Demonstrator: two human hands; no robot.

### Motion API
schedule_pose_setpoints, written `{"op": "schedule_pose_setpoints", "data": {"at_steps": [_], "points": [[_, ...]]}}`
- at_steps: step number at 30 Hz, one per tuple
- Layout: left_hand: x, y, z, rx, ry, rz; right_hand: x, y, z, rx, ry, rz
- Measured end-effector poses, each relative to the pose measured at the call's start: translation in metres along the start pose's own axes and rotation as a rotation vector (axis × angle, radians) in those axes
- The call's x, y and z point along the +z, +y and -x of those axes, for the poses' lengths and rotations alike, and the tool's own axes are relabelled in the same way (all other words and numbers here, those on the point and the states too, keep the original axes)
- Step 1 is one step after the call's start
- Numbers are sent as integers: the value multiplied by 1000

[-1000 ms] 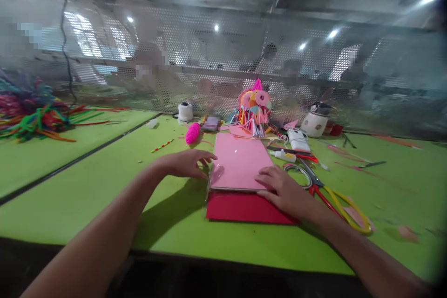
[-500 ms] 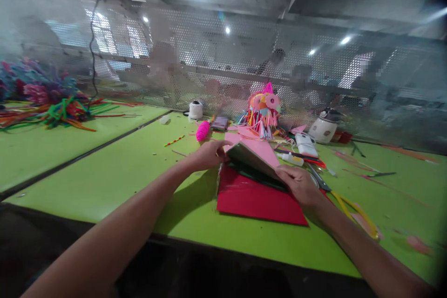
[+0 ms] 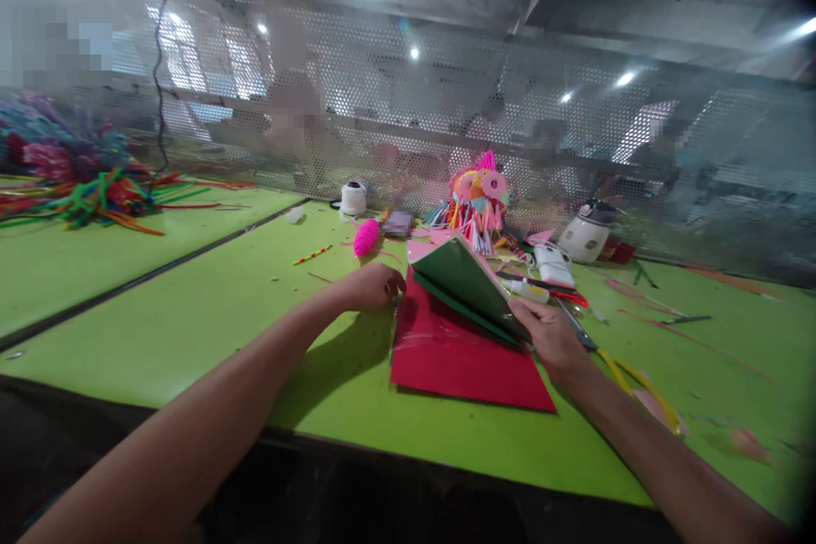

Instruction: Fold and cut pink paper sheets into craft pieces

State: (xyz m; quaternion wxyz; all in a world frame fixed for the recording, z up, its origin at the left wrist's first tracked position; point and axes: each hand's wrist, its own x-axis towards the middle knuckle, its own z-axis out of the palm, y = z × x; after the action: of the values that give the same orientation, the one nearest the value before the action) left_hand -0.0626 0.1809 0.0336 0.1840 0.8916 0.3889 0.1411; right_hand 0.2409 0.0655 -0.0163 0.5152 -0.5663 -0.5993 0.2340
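My right hand (image 3: 549, 338) pinches the right edge of green paper sheets (image 3: 462, 285), which are lifted and tilted, with their far left corner raised. Under them a red sheet (image 3: 468, 365) lies flat on the table, with what looks like a clear plastic sleeve around it. My left hand (image 3: 376, 285) is at the red sheet's upper left edge, fingers curled; what they grip, if anything, is hidden. Behind the green sheets shows a strip of pink paper (image 3: 419, 248).
Around the sheets on the green table (image 3: 210, 314) are a pink yarn bundle (image 3: 365, 237), a white spool (image 3: 353, 199), a glue bottle (image 3: 528, 290) and yellow-handled scissors (image 3: 647, 387). Paper tassels (image 3: 481, 195) stand behind. Colourful pipe cleaners (image 3: 102, 197) lie far left, before a perforated screen (image 3: 382, 93).
The green sheets have tipped up further, showing more green. My left hand has let go of their left corner and drawn back to the red sheet's edge. My right hand keeps its hold.
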Motion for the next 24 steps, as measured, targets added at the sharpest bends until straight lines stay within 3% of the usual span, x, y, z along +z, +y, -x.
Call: {"op": "schedule_pose_setpoints", "data": {"at_steps": [3,7,9,13,15,21,24], "points": [[-6,5,7,148,-169,-88,0,5,-3,43,61,-102],[-12,11,10,-14,-194,-20,3,7,-6,84,105,-244],[-12,14,10,-126,-188,157,3,8,-6,98,120,-287],[-12,20,12,-336,-226,711,1,13,-8,108,103,-270],[-12,22,13,-380,-209,887,0,16,-9,101,103,-237],[-7,19,7,-372,-68,1201,0,20,-9,99,75,-255],[1,19,3,-235,-60,1365,0,19,-9,95,64,-250]]}}
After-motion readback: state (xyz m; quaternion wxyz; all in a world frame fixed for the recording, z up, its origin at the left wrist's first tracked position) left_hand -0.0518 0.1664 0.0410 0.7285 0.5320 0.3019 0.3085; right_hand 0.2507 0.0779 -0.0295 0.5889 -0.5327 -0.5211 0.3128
